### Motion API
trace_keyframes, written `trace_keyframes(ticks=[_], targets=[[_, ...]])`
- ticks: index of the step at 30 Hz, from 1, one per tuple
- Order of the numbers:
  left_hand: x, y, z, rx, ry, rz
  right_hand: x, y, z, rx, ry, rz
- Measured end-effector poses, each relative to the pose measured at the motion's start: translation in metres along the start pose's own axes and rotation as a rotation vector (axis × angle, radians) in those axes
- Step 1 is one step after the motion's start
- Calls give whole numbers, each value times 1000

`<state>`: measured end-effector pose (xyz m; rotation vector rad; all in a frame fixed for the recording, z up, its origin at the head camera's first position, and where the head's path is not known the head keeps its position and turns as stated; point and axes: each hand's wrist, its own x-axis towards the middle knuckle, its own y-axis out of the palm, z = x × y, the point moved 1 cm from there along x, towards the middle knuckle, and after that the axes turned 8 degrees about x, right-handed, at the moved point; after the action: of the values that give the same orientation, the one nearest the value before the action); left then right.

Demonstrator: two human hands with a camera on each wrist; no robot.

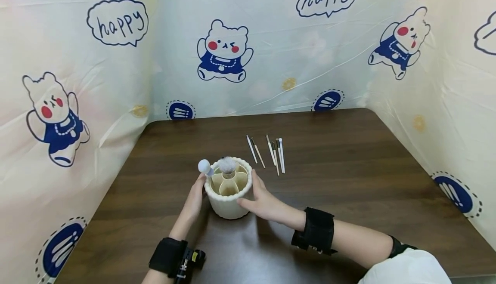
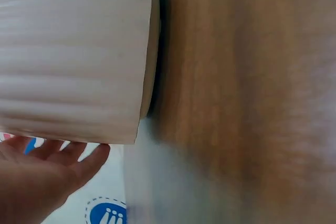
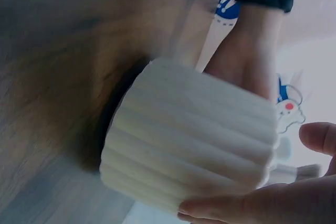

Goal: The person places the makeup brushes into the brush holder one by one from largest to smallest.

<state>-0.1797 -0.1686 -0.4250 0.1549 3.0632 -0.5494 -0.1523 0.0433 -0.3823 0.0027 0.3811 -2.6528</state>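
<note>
A cream ribbed makeup brush holder (image 1: 228, 208) with a scalloped rim and several petal-shaped compartments is upright at the middle of the table. My left hand (image 1: 193, 196) holds its left side, the fingers bent along the wall in the left wrist view. From the right, my right hand (image 1: 263, 200) grips the wall, thumb at the front and fingers farther round. A fluffy grey-white brush (image 1: 227, 165) stands in the holder, bristles up. At the left of the rim shows a pale blue ball-shaped head (image 1: 204, 166). Dark shadow lies under the holder's base in both wrist views.
Several thin brushes (image 1: 270, 150) with white and dark parts lie in a loose group on the dark wooden table (image 1: 348, 168), behind and right of the holder. A printed curtain (image 1: 271, 51) surrounds the table's back and sides.
</note>
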Motion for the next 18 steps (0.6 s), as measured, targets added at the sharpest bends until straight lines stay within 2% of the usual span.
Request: trace_keyframes(ticks=[4,9,18], targets=[[-9,3,0,36,4,-71,10,-6,-6,-26,-12,-20],[-13,3,-2,26,-1,-111,14,-10,-8,-30,1,-19],[-2,-2,-4,3,15,-101,-1,-1,1,-6,12,-30]])
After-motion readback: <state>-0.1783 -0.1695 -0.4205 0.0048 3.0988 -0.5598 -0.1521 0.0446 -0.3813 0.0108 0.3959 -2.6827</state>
